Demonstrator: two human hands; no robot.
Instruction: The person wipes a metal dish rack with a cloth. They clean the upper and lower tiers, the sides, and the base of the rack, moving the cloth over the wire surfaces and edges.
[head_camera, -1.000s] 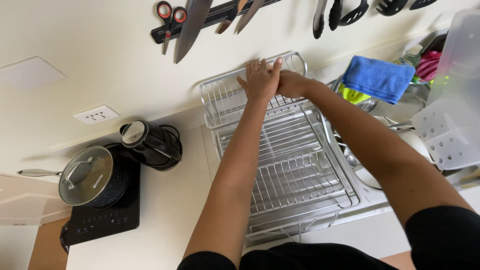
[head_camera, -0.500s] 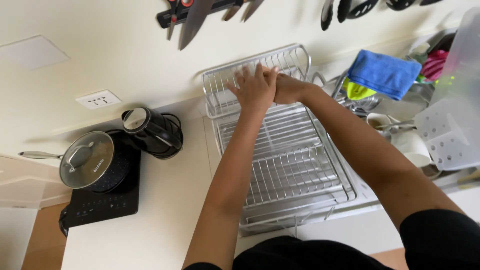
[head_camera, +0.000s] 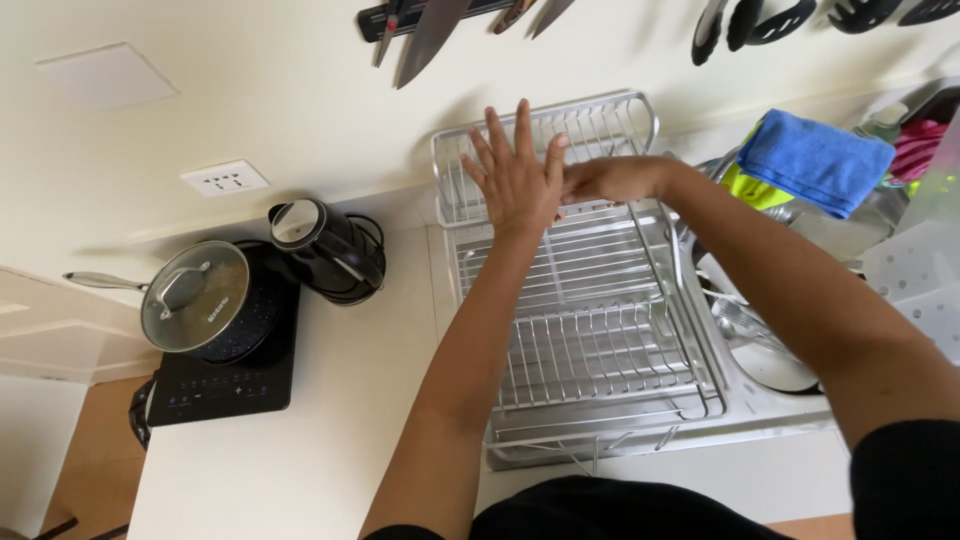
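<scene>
My left hand (head_camera: 517, 175) is held flat with fingers spread over the far end of a metal wire dish rack (head_camera: 590, 330) on the white counter. My right hand (head_camera: 608, 180) is curled with closed fingers, its fingertips touching the side of my left hand. Neither hand holds anything. The rack has no dishes in it.
A black kettle (head_camera: 325, 250) stands left of the rack, beside a lidded pot (head_camera: 197, 295) on a black induction hob (head_camera: 215, 385). Knives (head_camera: 430, 30) and utensils (head_camera: 760, 20) hang on the wall. A blue cloth (head_camera: 812, 160) and a sink with dishes (head_camera: 760, 340) lie to the right.
My left hand has spread its fingers and flattened above the rack's far end, while my right hand stays against it. The camera view has shifted slightly.
</scene>
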